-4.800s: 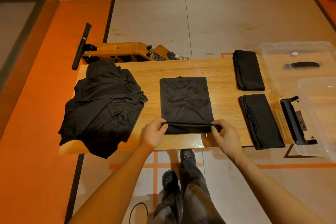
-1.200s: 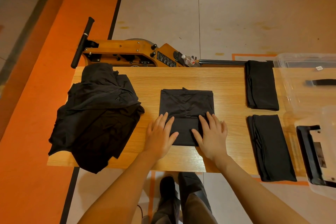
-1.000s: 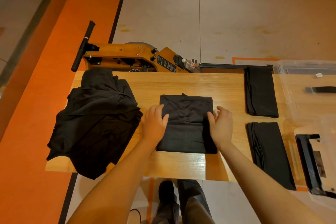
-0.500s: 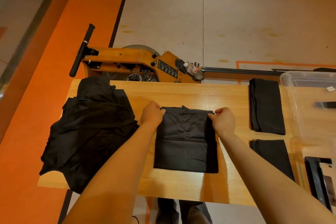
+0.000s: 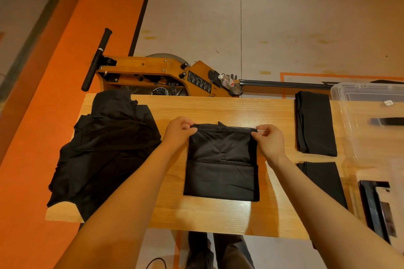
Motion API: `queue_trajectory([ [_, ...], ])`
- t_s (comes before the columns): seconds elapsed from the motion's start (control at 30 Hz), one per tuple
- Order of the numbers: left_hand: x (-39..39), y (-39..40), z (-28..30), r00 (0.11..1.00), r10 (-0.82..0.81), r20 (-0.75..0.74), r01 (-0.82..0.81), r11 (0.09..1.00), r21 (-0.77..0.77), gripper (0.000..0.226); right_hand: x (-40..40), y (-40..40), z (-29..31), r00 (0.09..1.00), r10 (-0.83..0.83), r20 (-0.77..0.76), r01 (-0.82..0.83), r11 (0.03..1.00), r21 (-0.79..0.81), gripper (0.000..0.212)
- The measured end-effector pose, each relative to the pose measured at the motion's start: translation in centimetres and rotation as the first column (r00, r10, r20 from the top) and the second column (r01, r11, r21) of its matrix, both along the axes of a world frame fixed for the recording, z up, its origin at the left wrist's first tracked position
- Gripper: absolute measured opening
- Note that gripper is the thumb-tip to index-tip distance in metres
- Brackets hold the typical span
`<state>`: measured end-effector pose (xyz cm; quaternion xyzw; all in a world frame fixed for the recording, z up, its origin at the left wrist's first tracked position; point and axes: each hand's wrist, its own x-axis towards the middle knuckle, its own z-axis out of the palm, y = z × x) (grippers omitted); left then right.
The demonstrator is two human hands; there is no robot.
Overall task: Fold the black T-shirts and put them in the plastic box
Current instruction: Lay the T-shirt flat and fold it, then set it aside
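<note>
One light wooden table (image 5: 218, 214) carries the things; one half-folded black T-shirt (image 5: 220, 172) lies at its middle; two fully folded black T-shirts lie to the right, the far one (image 5: 314, 124) and the near one (image 5: 321, 179); one heap of unfolded black T-shirts (image 5: 105, 150) sits at the left, their number impossible to tell; one clear plastic box (image 5: 358, 94) stands at the right edge; two bare hands, left (image 5: 178, 130) and right (image 5: 270, 141); one clear plastic bottle (image 5: 228, 82) lies beyond the table.

On the table (image 5: 218, 216), a heap of unfolded T-shirts (image 5: 105, 150) overhangs the left edge. A half-folded T-shirt (image 5: 220, 172) lies mid-table. Two folded T-shirts (image 5: 314, 124) lie toward the right edge, one behind the other (image 5: 323, 179). The plastic box (image 5: 358, 98) sits beyond them, at the far right corner.
</note>
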<state>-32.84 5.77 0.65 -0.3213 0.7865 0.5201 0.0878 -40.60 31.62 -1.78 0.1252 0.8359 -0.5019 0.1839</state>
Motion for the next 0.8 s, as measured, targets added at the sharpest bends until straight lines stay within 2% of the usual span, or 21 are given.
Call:
queue_trajectory([
  [0.17, 2.1, -0.4, 1.4, 0.998, -0.044, -0.039, 0.046, 0.997, 0.067, 0.032, 1.9, 1.2, 1.5, 1.000, -0.009, -0.006, 0.008, 0.982, -0.191, 0.035],
  [0.37, 5.5, -0.3, 2.7, 0.997, -0.056, -0.059, 0.064, 0.987, 0.146, 0.024, 5.1, 3.1, 2.9, 1.000, 0.019, 0.010, -0.016, 0.968, -0.251, 0.032],
  [0.47, 7.5, 0.4, 2.9, 0.991, -0.128, -0.029, 0.130, 0.989, 0.070, 0.020, 7.2, 4.1, 3.1, 0.998, 0.070, 0.002, -0.068, 0.977, -0.204, 0.026],
  [0.53, 8.8, 0.8, 2.5, 0.983, -0.182, -0.014, 0.182, 0.982, 0.040, 0.012, 8.7, 4.6, 3.1, 0.992, 0.126, -0.023, -0.128, 0.982, -0.140, 0.019],
  [0.6, 10.1, 1.4, 2.0, 0.976, -0.217, -0.001, 0.217, 0.976, 0.020, 0.013, 10.1, 5.1, 2.9, 0.980, 0.192, -0.042, -0.195, 0.979, -0.060, 0.013],
  [0.7, 11.9, 2.0, 1.2, 0.975, -0.222, 0.000, 0.222, 0.975, 0.007, 0.012, 11.9, 5.7, 2.3, 0.966, 0.255, -0.032, -0.254, 0.967, 0.024, 0.011],
  [0.8, 13.1, 2.5, 1.1, 0.976, -0.219, 0.004, 0.219, 0.976, -0.010, 0.011, 13.3, 6.2, 2.1, 0.968, 0.244, -0.062, -0.241, 0.969, 0.055, 0.014],
])
